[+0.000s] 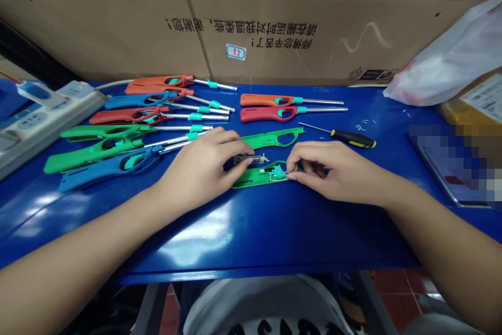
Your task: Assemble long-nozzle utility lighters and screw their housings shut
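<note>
An opened green lighter shell [257,177] lies on the blue table [251,230] between my hands. My left hand [204,168] rests on its left end, fingers curled around a small metal inner part [249,159]. My right hand [333,170] pinches the teal trigger piece [279,171] at the shell's right end. The other green shell half [272,139] lies just behind, untouched.
Several assembled long lighters [133,126] in orange, blue, red and green lie at the left; two more [290,106] sit at the back centre. A black-and-yellow screwdriver [349,138], small screws [363,125], a power strip [43,110], a plastic bag [455,58] and cardboard boxes [251,16] surround them.
</note>
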Demonstrator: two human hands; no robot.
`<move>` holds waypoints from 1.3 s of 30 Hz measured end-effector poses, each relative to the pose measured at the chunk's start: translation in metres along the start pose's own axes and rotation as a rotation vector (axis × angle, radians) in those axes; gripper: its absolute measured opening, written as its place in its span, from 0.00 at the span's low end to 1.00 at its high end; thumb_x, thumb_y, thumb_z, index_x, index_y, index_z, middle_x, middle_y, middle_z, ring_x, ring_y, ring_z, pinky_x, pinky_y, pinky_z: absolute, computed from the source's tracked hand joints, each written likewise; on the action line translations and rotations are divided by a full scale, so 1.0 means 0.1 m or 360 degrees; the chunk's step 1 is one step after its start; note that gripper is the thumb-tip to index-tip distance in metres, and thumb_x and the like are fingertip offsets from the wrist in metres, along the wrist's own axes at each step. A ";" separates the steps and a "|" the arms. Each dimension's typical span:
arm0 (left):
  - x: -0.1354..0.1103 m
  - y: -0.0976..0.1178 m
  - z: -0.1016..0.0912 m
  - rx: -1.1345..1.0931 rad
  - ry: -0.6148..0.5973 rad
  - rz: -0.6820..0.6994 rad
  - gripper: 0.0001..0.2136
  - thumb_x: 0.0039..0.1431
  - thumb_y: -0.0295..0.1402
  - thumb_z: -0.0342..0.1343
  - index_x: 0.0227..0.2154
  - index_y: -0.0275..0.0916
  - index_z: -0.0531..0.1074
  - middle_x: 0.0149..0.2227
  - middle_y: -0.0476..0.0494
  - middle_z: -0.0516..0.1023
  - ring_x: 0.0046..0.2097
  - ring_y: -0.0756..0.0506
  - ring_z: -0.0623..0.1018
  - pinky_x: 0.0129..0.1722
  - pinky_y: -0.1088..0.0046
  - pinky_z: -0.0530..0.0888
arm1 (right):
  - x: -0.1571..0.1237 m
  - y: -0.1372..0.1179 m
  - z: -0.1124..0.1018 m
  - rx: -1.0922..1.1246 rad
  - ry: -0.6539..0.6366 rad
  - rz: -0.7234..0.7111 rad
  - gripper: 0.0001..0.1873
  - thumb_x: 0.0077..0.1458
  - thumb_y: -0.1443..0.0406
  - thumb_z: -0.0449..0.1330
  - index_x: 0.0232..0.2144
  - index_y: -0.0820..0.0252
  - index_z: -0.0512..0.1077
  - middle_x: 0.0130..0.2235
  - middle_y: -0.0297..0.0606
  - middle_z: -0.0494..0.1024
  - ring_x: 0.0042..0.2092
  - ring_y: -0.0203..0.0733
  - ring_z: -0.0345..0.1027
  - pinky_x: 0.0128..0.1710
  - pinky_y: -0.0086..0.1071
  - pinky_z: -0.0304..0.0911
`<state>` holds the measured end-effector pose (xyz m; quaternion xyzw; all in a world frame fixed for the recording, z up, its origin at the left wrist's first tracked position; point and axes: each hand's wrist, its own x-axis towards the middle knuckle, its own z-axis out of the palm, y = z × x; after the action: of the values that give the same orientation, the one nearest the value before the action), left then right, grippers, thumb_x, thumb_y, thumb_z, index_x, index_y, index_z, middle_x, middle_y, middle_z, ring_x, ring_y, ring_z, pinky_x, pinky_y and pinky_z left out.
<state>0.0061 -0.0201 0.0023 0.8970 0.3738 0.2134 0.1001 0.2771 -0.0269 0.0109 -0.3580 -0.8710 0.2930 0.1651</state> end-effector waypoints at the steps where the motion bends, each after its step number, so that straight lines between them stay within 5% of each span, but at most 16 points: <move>1: 0.01 -0.04 0.00 -0.0020 -0.0051 -0.0044 0.09 0.68 0.34 0.56 0.41 0.38 0.80 0.40 0.42 0.81 0.42 0.43 0.79 0.44 0.65 0.75 | 0.00 0.00 0.00 0.0008 -0.0004 0.0004 0.02 0.63 0.68 0.60 0.36 0.58 0.73 0.32 0.31 0.74 0.28 0.32 0.61 0.29 0.28 0.58; 14: 0.05 -0.11 -0.04 -0.0178 -0.0167 -0.0138 0.09 0.66 0.37 0.58 0.39 0.37 0.78 0.35 0.44 0.81 0.36 0.46 0.79 0.36 0.72 0.73 | 0.04 0.04 0.10 0.0101 0.0175 -0.0072 0.05 0.64 0.66 0.60 0.38 0.60 0.76 0.34 0.35 0.78 0.26 0.30 0.61 0.27 0.27 0.59; 24: 0.03 0.07 -0.04 -0.1362 -0.0556 -0.0647 0.10 0.65 0.38 0.56 0.42 0.36 0.70 0.34 0.46 0.80 0.28 0.51 0.76 0.26 0.76 0.75 | 0.06 0.10 0.11 0.0422 -0.0036 0.0284 0.12 0.63 0.58 0.61 0.37 0.62 0.77 0.26 0.31 0.72 0.25 0.30 0.58 0.24 0.25 0.55; 28: 0.04 0.04 0.04 -0.1415 -0.0496 -0.0574 0.13 0.66 0.39 0.56 0.47 0.36 0.72 0.38 0.43 0.82 0.33 0.50 0.77 0.28 0.78 0.72 | 0.07 0.09 0.07 0.0598 -0.0069 0.0449 0.13 0.62 0.57 0.60 0.37 0.63 0.74 0.22 0.27 0.66 0.22 0.30 0.56 0.23 0.27 0.53; 35: 0.02 0.06 0.12 -0.1410 -0.0277 -0.0506 0.15 0.62 0.35 0.61 0.49 0.35 0.80 0.47 0.38 0.84 0.44 0.43 0.81 0.45 0.68 0.76 | 0.06 0.11 0.04 0.0478 0.0001 0.0348 0.15 0.62 0.55 0.59 0.36 0.61 0.75 0.29 0.31 0.70 0.26 0.31 0.57 0.25 0.28 0.53; 39: 0.00 0.08 0.16 -0.1255 -0.0157 -0.0500 0.16 0.62 0.36 0.61 0.49 0.35 0.81 0.46 0.38 0.85 0.41 0.44 0.81 0.40 0.69 0.77 | 0.06 0.12 0.03 0.0429 -0.0010 0.0370 0.15 0.62 0.55 0.59 0.37 0.61 0.77 0.29 0.33 0.73 0.27 0.33 0.60 0.26 0.28 0.55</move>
<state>0.0185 -0.0260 -0.0089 0.7313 0.3906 0.2790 0.4846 0.2774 -0.0169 0.0011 -0.4301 -0.7771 0.4252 0.1739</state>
